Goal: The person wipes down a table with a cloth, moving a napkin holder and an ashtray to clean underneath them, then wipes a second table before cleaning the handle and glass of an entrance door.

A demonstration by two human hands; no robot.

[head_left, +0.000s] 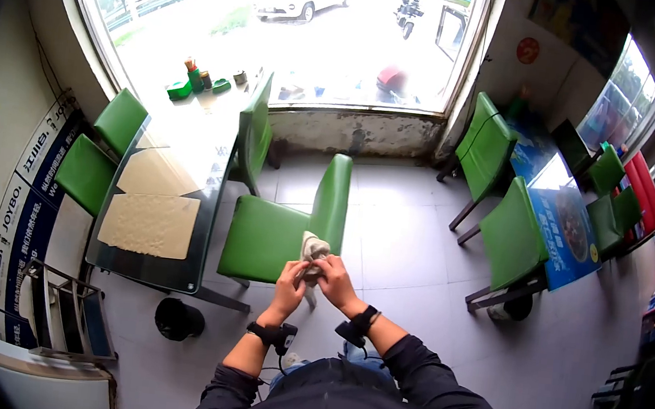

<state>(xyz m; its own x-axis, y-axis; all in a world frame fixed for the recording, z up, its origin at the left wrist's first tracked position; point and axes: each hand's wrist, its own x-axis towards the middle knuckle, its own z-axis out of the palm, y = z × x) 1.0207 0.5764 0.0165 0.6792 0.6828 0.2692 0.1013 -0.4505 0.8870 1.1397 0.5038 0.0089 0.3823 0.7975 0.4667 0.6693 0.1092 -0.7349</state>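
A crumpled beige-grey cloth (314, 251) is bunched between my two hands, in front of a green chair (268, 234). My left hand (289, 287) grips its lower left side, the fingers curled. On the right side of the cloth, my right hand (335, 279) is closed on it too, close beside the left. Both wrists wear black straps with small devices. The chair's upright back (331, 197) stands just beyond the cloth.
Left of the chair is a dark glass table (153, 268) bearing a beige sheet (151, 223), with chopsticks and green containers at its far end. A black bin (179, 319) stands below. More green chairs (514, 232) and a blue-topped table (564, 229) are at the right.
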